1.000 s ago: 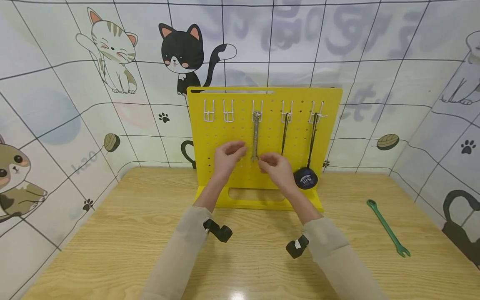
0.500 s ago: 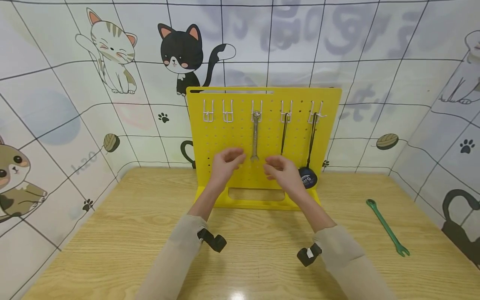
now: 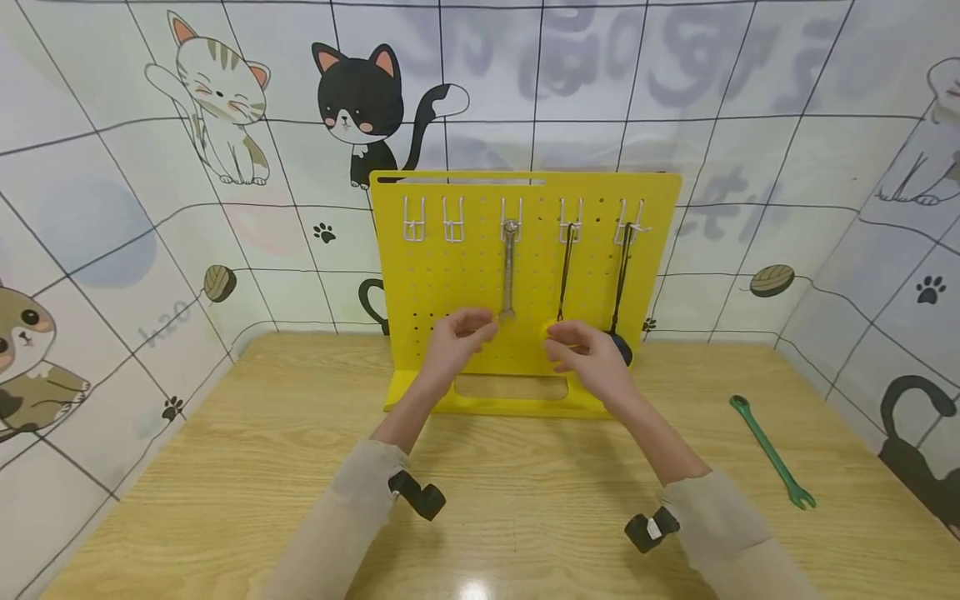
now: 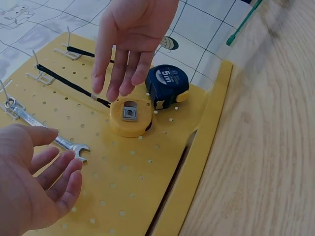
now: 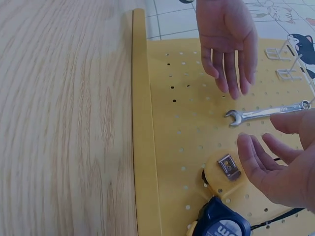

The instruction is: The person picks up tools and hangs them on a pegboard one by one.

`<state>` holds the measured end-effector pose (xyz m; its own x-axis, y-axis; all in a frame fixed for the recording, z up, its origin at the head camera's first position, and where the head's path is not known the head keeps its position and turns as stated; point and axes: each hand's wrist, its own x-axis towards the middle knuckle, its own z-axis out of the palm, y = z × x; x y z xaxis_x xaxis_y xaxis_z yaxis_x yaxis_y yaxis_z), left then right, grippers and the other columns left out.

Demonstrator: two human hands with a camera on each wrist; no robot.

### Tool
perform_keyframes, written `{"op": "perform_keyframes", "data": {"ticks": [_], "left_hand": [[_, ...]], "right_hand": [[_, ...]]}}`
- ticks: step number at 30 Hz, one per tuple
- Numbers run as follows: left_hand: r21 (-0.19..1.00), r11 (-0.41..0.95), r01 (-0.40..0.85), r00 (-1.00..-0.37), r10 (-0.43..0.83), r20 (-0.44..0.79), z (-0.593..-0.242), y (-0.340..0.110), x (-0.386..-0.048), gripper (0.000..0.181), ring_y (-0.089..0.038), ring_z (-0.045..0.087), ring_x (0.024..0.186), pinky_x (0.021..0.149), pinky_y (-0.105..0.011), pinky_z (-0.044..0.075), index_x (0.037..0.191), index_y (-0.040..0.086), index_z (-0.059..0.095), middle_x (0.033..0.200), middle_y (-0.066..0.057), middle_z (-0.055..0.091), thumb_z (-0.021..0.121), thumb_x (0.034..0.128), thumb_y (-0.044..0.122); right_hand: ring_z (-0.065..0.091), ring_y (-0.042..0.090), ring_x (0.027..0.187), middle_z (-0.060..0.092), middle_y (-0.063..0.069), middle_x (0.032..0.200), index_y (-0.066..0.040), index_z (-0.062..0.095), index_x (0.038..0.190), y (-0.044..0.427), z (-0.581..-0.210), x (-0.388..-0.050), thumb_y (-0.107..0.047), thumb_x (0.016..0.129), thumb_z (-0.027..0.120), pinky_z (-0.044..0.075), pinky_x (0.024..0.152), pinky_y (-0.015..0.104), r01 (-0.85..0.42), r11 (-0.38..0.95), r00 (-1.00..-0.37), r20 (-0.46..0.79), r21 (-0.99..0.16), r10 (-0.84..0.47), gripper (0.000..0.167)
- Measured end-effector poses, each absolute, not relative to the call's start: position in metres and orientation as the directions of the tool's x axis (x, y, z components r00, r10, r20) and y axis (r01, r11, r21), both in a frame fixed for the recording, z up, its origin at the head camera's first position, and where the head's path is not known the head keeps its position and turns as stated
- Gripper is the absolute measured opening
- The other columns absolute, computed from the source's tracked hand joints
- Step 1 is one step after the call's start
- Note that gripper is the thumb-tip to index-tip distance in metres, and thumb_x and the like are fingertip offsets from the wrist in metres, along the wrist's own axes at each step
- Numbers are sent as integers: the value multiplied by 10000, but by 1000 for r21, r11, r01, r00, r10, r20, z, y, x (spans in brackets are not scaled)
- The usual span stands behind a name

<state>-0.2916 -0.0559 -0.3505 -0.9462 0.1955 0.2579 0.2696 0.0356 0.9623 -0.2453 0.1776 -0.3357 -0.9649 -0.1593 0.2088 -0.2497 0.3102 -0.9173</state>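
A silver combination wrench (image 3: 508, 271) hangs by its ring end from the middle hook of a yellow pegboard (image 3: 442, 283). My left hand (image 3: 453, 343), fingers loosely bent, hovers just left of its lower end and holds nothing. A yellow tape measure (image 4: 129, 118) hangs by a black strap on the hook to the right, mostly hidden in the head view behind my right hand (image 3: 588, 354). That hand is relaxed in front of the board, with nothing between thumb and fingers. A dark blue tape measure (image 4: 167, 83) marked 5m hangs farthest right, partly covered in the head view.
Two white wire hooks at the board's left, the outer hook (image 3: 414, 221) and the inner hook (image 3: 453, 221), bear nothing. A green wrench (image 3: 771, 452) lies on the wooden table (image 3: 517, 483) at the right. A cat-patterned tiled backdrop (image 3: 285, 158) surrounds the table.
My right hand has drawn away from the wrench's lower end, rightward and down, toward the yellow tape measure. My left hand has lowered slightly. The wrench keeps hanging on its hook.
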Motion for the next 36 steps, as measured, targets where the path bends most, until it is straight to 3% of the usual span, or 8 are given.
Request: {"op": "perform_keyframes", "data": {"ticks": [4,10,16,23,31,36], "left_hand": [[964,47,263,-942,227,246,-355,-55,-288,362,-248,640,1079,968,-533,509,1291,-10,630,1226,-110,670,675,990,186],[961,75,268,-932,271,239,-363,-51,-285,365,-273,638,1079,963,-558,505,1296,-4,622,1221,-115,659,668,996,199],[961,109,253,-932,295,211,-371,-45,-282,351,-298,645,1060,941,-540,526,1275,-18,621,1199,-122,661,663,999,195],[957,125,261,-915,349,204,-378,-32,-277,342,-386,644,1066,926,-567,528,1264,-48,612,1175,-146,659,661,993,155],[969,94,227,-911,372,178,-389,-19,-277,340,-312,675,1004,872,-481,574,1258,-67,610,1148,-160,669,661,990,135],[979,84,188,-911,387,142,-395,-11,-276,346,-348,662,1040,880,-461,575,1269,-67,605,1164,-157,660,651,998,143]], "right_hand": [[629,405,1086,617,225,1295,52,564,1335,186,-337,-241,-207,1018,635,586,817,293,-264,307,-961,222,-914,-163,415],[595,432,1136,581,255,1316,66,526,1367,203,-341,-232,-208,1030,615,580,830,301,-264,336,-959,209,-904,-193,443],[612,345,1101,595,225,1272,34,533,1342,222,-345,-225,-233,1038,602,568,848,309,-264,400,-954,176,-878,-244,411],[638,228,1008,609,223,1229,55,525,1345,247,-347,-212,-225,1036,604,577,858,407,-260,470,-957,161,-843,-239,425],[635,339,1037,603,263,1254,60,499,1372,281,-348,-197,-211,1040,595,588,830,358,-243,538,-966,149,-807,-214,439],[652,267,1029,593,265,1291,37,489,1394,304,-353,-189,-240,1037,602,586,819,323,-205,587,-976,123,-783,-177,466]]}}
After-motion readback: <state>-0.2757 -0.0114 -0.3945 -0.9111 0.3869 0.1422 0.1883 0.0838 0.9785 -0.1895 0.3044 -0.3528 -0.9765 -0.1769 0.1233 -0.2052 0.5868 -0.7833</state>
